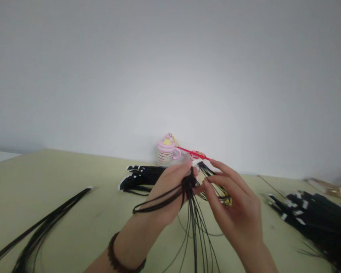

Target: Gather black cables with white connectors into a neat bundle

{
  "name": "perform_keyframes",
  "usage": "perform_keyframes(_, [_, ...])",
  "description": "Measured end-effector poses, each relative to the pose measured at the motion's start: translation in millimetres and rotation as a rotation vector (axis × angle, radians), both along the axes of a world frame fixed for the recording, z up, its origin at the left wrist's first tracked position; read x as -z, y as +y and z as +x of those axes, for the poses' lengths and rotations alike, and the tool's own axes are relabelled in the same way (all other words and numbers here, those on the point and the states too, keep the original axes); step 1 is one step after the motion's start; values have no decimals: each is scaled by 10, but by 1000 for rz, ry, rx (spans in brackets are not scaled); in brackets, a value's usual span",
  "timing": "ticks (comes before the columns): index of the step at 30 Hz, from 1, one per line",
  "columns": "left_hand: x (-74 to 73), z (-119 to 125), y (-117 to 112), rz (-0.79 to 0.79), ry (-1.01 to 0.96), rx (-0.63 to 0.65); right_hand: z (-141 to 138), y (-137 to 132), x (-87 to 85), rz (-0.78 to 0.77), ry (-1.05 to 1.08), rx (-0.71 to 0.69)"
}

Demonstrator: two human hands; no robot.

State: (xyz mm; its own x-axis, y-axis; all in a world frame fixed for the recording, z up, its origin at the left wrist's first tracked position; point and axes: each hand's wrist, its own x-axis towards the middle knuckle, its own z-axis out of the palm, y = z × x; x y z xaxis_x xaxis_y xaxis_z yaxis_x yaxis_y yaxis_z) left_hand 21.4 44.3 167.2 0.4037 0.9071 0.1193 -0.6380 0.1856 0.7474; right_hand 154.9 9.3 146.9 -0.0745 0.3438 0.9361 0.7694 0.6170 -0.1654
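Note:
My left hand [170, 191] is closed around a bundle of thin black wires [191, 184]. A loop of them bulges out to the left over the wrist, and loose ends hang down in front. At the top of the bundle is a white connector [197, 162]. My right hand [235, 203] is beside it, with thumb and index finger pinched close to the wires. Several strands curve behind these fingers. Exactly what the pinch holds is partly hidden, though it appears to be on the wires.
Black wires with a white end [90, 187] lie at the left. Behind my left hand is a stack of wire bundles [140, 176]; a larger pile [315, 212] lies at the right. A pink-lidded toy cup [165, 152] stands by the wall on the pale green table [110, 223].

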Motion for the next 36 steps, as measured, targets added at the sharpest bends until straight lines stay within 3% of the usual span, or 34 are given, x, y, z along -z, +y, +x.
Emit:
perform_keyframes(3, [-44,-102,53,-117,-204,-47,142,17,-7,-44,-7,33])
perform_keyframes(7, [-104,-227,61,-122,-348,-11,404,81,30,-127,136,4])
perform_keyframes(14, [-109,-222,24,-118,-264,109,628,187,73,-187,366,67])
perform_keyframes(21, [-114,-258,4,-135,-203,261,742,212,88,-229,401,110])
perform_keyframes(24, [-164,-214,-6,-203,-275,186,721,196,84,-259,407,101])
perform_keyframes(30, [-165,-107,87,-269,-423,-145,620,96,26,-237,340,88])
perform_keyframes(36, [-130,-90,105,-269,-408,-204,465,17,26,-211,342,119])
